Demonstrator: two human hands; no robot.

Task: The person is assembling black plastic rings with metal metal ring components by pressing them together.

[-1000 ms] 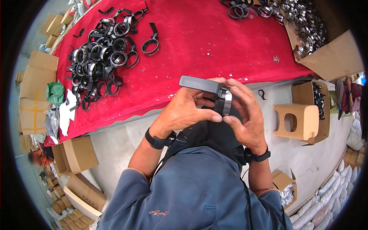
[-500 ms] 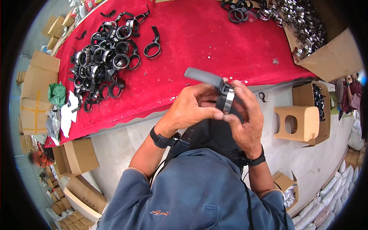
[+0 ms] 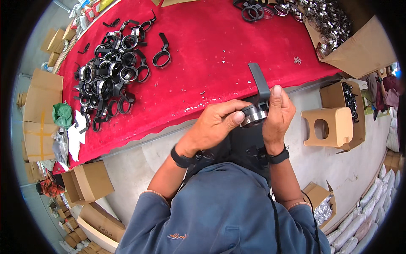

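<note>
We grasp a black-handled metal ring (image 3: 263,94) between our left hand (image 3: 215,126) and right hand (image 3: 279,116), by the near edge of the red-covered worktop (image 3: 203,51); similar rings (image 3: 113,69) lie heaped at its left

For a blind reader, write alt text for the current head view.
A person's left hand and right hand hold a metal-banded ring, its flat black handle pointing away from the body. On a red-covered table, similar rings lie heaped at left; an open cardboard box of metal rings stands at far right.
</note>
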